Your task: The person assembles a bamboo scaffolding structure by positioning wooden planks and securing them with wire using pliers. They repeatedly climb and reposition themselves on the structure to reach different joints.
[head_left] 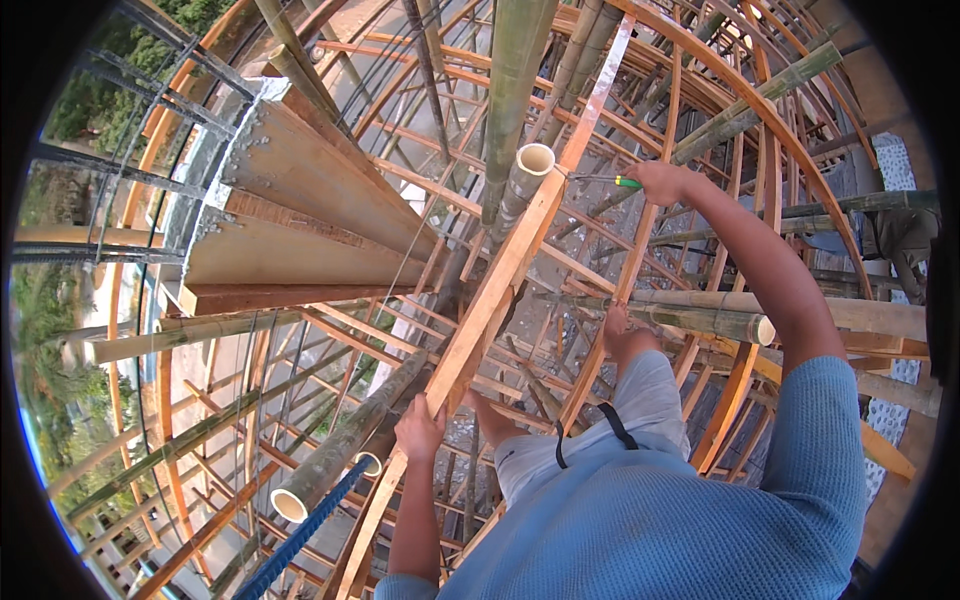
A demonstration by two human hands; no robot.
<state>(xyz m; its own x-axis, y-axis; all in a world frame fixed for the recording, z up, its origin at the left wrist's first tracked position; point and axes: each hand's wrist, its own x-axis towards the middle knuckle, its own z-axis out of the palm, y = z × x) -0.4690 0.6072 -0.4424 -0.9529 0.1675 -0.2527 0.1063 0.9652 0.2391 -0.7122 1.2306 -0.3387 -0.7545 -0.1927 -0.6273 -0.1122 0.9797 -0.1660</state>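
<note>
A long timber beam [500,275] runs slantwise through the middle of the view. My left hand [420,428] is closed around its lower part. Beyond the far stretch of the beam, my right hand [660,183] grips a green-handled tool [628,182]. The tool's thin metal shaft points left and its tip is by the beam's edge; the exact kind of head is too small to tell. Beside that spot stands the cut, hollow end of a bamboo pole [536,158].
Concrete-edged formwork panels [310,240] with protruding steel bars [110,165] lie at left. Cut bamboo poles [340,450] and a dark ribbed bar [300,535] are near my left forearm. Another bamboo pole [710,322] crosses at right. Below, a lattice of timber and bamboo drops away; my bare foot [625,328] is on it.
</note>
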